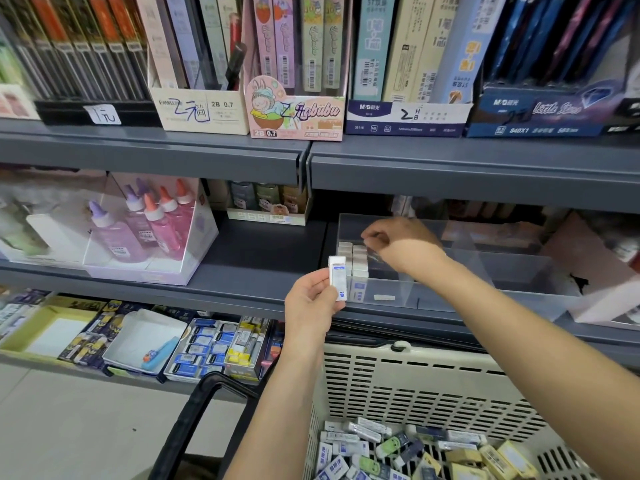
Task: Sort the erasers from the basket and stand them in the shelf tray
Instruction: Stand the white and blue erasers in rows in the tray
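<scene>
head view, and the left hand [313, 299] is up just in front of the tray [398, 289], at its left front corner. its fingers [337, 305] and thumb are grasping a white eraser [337, 278] in a blue-printed sleeve. the eraser is held upright, bare white end on top, outside the tray and close against its clear front wall.

inside the tray, at its left end, two short rows of standing erasers [353, 261] are packed side by side, running front to back.

the right hand [398, 242] reaches in over the tray from the right, above the back of those rows. its fingers are bunched and curled downward, thumb meeting forefinger. the tips are blurred, so i cannot tell if they hold anything.

the tray sits on a grey shelf [259, 251]. below the tray, nearest the camera, the cream basket [415, 382] holds a heap of loose erasers [398, 448], white-and-blue, green and yellow, lying flat. left of the tray, same shelf, stands a box of glue bottles [145, 223].
</scene>
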Demonstrator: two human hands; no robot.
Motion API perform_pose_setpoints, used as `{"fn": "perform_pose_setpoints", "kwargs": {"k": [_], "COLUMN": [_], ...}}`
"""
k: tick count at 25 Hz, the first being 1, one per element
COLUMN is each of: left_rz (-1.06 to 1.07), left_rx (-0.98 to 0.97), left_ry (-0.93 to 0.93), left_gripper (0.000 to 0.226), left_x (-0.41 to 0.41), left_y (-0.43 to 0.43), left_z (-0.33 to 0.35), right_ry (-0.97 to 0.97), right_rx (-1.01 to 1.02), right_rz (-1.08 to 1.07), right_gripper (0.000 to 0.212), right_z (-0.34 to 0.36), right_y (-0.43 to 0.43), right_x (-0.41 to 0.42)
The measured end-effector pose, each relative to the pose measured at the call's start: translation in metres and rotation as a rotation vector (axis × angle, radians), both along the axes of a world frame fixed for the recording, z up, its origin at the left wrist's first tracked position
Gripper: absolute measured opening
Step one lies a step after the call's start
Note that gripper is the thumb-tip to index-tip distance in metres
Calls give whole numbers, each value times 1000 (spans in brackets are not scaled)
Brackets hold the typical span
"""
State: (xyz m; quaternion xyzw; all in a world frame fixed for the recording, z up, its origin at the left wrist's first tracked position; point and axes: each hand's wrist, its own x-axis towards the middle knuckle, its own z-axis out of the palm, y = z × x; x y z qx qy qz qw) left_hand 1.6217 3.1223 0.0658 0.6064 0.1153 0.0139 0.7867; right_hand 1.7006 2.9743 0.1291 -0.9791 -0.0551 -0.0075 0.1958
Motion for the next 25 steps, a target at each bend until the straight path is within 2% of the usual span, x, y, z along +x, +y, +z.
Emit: {"fn": "perform_pose_setpoints", "kwargs": {"k": [1,3,5,8,12,17,25], "left_rz": [-7,-37,-82,-101,27,32,-5], "left_rx": [-3,6,13,29,146,207,232], "left_ry": [-12,-43,-88,-141,-108,-64,-49], "left_gripper": [27,27,27,26,22,24,20], "left_x": [-1,-2,-4,-6,-4,-4,-2], "left_y": [-1,-3,-7,-9,-7,-7,-6], "left_z": [0,1,2,3,0,-1,-3], "right_ry": [-21,20,53,81,54,-132,-163], "right_rx": [70,197,210,256,385,165,69], "right_rz": [11,76,108,106,-31,-69,61], "right_gripper": [15,27,34,11,18,22,25], "right_z": [4,11,15,19,26,17,2], "right_y": [2,10,17,11,-14,-15,-6], "right_x": [-7,-24,-39,-43,-23,-4,-6]}}
